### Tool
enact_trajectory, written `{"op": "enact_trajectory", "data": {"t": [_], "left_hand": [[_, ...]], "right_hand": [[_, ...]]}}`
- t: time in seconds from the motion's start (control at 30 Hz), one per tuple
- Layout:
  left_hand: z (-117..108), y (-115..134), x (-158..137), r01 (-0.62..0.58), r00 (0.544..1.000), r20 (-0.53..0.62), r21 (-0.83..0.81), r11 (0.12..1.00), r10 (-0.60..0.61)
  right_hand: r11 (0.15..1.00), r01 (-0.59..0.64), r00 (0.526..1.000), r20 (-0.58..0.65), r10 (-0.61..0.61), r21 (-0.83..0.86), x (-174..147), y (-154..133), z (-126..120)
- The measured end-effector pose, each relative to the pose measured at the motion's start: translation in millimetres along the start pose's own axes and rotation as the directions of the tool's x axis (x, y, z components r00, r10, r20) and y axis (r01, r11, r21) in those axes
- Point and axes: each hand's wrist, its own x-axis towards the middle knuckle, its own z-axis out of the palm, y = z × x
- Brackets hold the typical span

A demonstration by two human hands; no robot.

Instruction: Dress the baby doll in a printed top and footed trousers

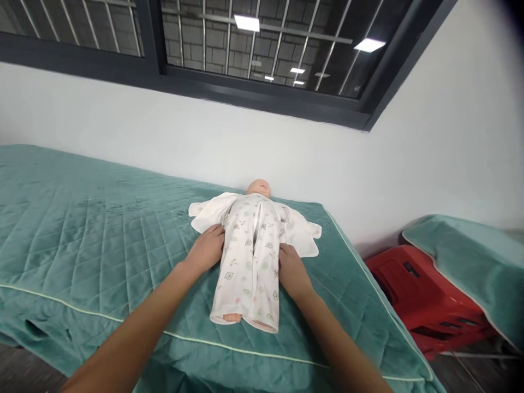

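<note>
A baby doll (259, 187) lies on its back on a green quilted cover, its head toward the wall. White baby pants (250, 256) with small animal prints cover its body and legs, and a foot (232, 317) peeks out at the left hem. Plain white cloth with sleeves (215, 212) is spread out on both sides of the doll. My left hand (208, 248) is closed at the pants' left edge, fingertips against the fabric. On the opposite edge, my right hand (291, 267) is also closed, its fingertips partly hidden by the cloth.
The green quilted cover (102, 229) drapes over a bed-like surface against a white wall (286, 158). Above is a dark-framed window (262, 95) with metal bars. To the right stand red plastic stools or chairs (426, 300), partly under another green cover (470, 256).
</note>
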Motion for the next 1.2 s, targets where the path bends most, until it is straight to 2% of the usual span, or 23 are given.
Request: {"op": "enact_trajectory", "data": {"t": [0.13,0.2,0.33,0.47,0.53,0.67,0.8,0.97,1.07,1.2], "left_hand": [[5.6,-3.7,13.5,-0.139,0.989,0.045,-0.046,0.989,0.141],[6.6,-2.5,13.1,-0.153,0.987,0.039,-0.07,0.986,0.156],[10.5,7.2,14.5,-0.055,0.998,0.008,-0.126,0.991,0.056],[17.7,15.8,23.1,0.028,1.0,0.016,-0.298,0.954,-0.024],[21.0,16.5,26.7,0.033,0.999,0.015,-0.364,0.931,-0.03],[25.4,13.7,26.6,-0.008,1.0,-0.004,-0.45,0.893,0.007],[26.1,13.8,22.8,-0.07,0.997,-0.023,-0.439,0.896,0.067],[23.1,18.9,22.4,-0.123,0.992,-0.04,-0.397,0.91,0.117],[23.9,19.9,22.1,-0.103,0.995,-0.031,-0.349,0.931,0.098],[25.8,18.5,19.2,-0.015,1.0,-0.002,-0.243,0.97,0.014]], "right_hand": [[0.996,-0.058,0.997,-0.049,0.062,0.073,-1.6,0.7,5.0],[0.99,-0.09,0.994,-0.056,0.097,0.112,-2.4,3.0,5.6],[0.983,-0.116,0.99,-0.065,0.126,0.141,-2.3,7.3,5.8],[0.992,-0.029,0.998,-0.051,0.035,0.126,-2.6,5.6,4.0],[0.996,-0.005,0.999,-0.033,0.007,0.086,-1.9,3.1,2.6],[0.998,-0.045,0.999,-0.001,0.045,-0.032,3.5,1.1,2.0],[0.994,-0.054,0.998,0.034,0.057,-0.094,6.2,5.7,2.1],[1.0,-0.002,0.999,-0.034,0.003,0.026,-5.5,8.5,-3.1],[0.994,0.03,0.998,-0.055,-0.025,0.104,-11.9,9.1,-5.8],[0.987,0.048,0.997,-0.07,-0.037,0.155,-13.6,10.5,-6.3]]}}
